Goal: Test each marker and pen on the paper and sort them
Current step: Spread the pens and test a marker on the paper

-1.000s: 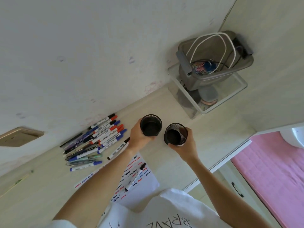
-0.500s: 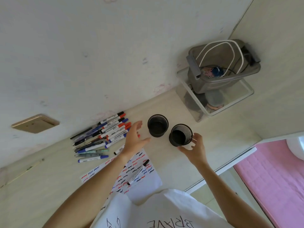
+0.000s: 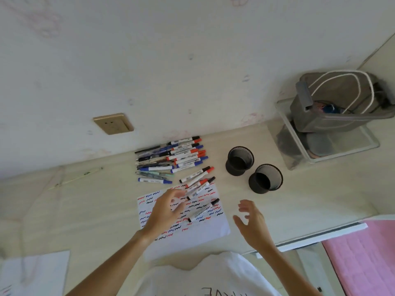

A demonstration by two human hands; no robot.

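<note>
A white paper (image 3: 201, 233) covered with red, blue and black squiggles lies on the desk before me. A pile of markers and pens (image 3: 171, 157) lies by the wall behind it. Three loose markers lie near the paper's top edge, one with a red cap (image 3: 196, 174). A black-capped marker (image 3: 204, 210) lies across the paper. My left hand (image 3: 164, 210) hovers over the paper with fingers loosely spread, fingertips near the loose markers, holding nothing. My right hand (image 3: 250, 223) hangs open right of the paper. Two empty black mesh cups (image 3: 239, 161) (image 3: 266, 178) stand side by side to the right.
A clear tray (image 3: 333, 146) with a grey bin (image 3: 333, 105) holding white cords stands at the back right corner. A gold wall socket (image 3: 113, 123) sits above the desk. Another paper sheet (image 3: 32, 272) lies at lower left. The desk's front edge (image 3: 310, 238) runs beside pink bedding (image 3: 363, 257).
Both hands let go of the two mesh cups and drew back toward me; the left hand moved over the paper near the loose markers. The view tilted left and down.
</note>
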